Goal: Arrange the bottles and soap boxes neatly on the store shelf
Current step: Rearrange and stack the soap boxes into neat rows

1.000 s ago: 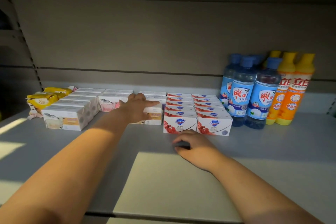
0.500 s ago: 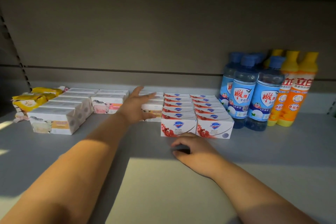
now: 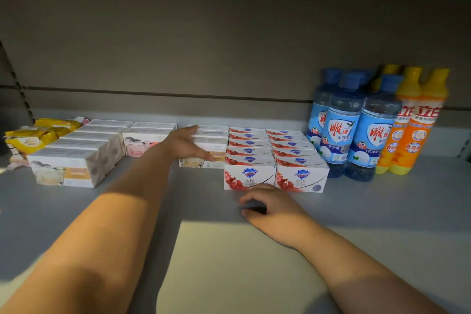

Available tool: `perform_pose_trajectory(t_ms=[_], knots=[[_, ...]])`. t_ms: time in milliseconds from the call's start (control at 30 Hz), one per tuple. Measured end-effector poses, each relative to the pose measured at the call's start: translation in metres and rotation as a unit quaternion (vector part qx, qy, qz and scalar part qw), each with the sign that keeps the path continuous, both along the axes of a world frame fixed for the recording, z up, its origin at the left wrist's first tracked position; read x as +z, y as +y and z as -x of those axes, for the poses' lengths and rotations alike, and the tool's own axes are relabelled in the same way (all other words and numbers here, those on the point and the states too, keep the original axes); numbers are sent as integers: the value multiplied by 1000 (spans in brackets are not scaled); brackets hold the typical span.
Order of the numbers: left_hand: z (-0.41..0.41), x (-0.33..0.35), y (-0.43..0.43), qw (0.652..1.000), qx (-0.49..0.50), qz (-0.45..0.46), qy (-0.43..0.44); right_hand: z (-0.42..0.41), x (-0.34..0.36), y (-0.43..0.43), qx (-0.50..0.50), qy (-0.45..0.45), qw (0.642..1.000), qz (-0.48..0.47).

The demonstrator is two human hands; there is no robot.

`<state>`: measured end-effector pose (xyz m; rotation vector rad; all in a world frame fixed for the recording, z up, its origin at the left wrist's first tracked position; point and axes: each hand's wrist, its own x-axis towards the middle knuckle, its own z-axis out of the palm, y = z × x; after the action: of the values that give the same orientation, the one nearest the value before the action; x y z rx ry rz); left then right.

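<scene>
Left hand (image 3: 187,146), fingers straight, touches the cream soap boxes (image 3: 214,135) beside red soap boxes (image 3: 275,158). Right hand (image 3: 270,208) rests on the shelf (image 3: 382,211), its fingers loosely curled and holding nothing. Blue bottles (image 3: 356,132) and orange bottles (image 3: 414,125) stand at the right.

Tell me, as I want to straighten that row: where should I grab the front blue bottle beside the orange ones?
Take the blue bottle by its narrow neck just under the cap, from the front and above. It stands upright, with the orange bottles and another blue bottle crowding its body on both sides.
</scene>
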<state>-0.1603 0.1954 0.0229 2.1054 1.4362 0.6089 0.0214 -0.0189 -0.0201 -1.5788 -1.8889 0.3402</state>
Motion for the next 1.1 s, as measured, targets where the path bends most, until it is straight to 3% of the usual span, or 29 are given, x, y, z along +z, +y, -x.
perform_pose_trajectory(t_ms=[133, 267, 333, 433, 500, 600, 733, 967, 1100], knots=[[0, 0, 0, 1000, -1, 15, -15, 1, 0, 0, -6, 7, 1000, 6], [1, 3, -5, 999, -11, 10, 31, 0, 1, -1, -4, 9, 1000, 10], [2, 6, -11, 1000, -9, -5, -4, 0, 2, -2, -5, 8, 1000, 7], [10, 6, -26, 973, 60, -165, -153, 0, 1, -2, -9, -14, 1000, -4], [23, 7, -35, 935, 101, -293, -175, 0, 1, -2, -11, -32, 999, -8], [39, 4, -29, 929, 135, -343, -46, 1, 1, -1, -15, -43, 999, -3], [53, -13, -20, 957, 145, -166, 189, 2, 0, -1, -19, -49, 999, -6], [45, -16, -25, 918, 197, -217, 267, 2, 0, 0, -20, -54, 998, -7], [44, -16, -27, 910, 229, -246, 243, 1, 0, 1, -25, -53, 998, -4]])
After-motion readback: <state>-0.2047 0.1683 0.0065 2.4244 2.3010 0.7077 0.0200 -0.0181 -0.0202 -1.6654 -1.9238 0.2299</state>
